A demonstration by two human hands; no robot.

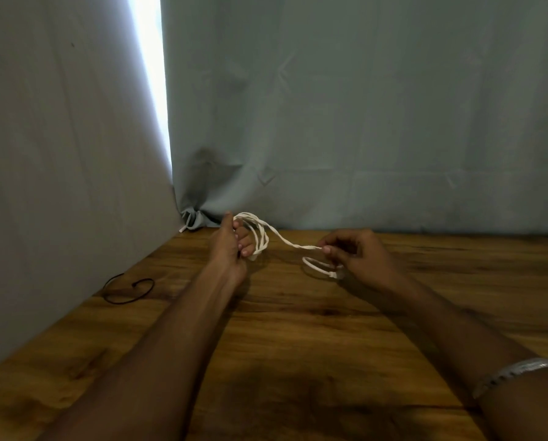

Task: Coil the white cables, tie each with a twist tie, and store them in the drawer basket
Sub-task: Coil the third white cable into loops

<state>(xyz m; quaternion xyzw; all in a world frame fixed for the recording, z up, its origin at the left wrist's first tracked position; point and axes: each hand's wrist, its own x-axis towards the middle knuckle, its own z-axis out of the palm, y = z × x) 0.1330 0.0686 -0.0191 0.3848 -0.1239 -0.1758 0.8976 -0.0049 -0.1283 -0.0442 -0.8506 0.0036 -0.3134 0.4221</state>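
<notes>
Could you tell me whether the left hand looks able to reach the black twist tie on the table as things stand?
Probably not yet: the path across the table to the black twist tie looks free, but the left hand grips the white cable coil.

wooden table | grey curtain behind | bright gap at left

We see a makeshift, draped-off work corner, the building type unclear — grey cloth sheets hang at far and left, daylight in their gap, around a wood-grain surface.
</notes>
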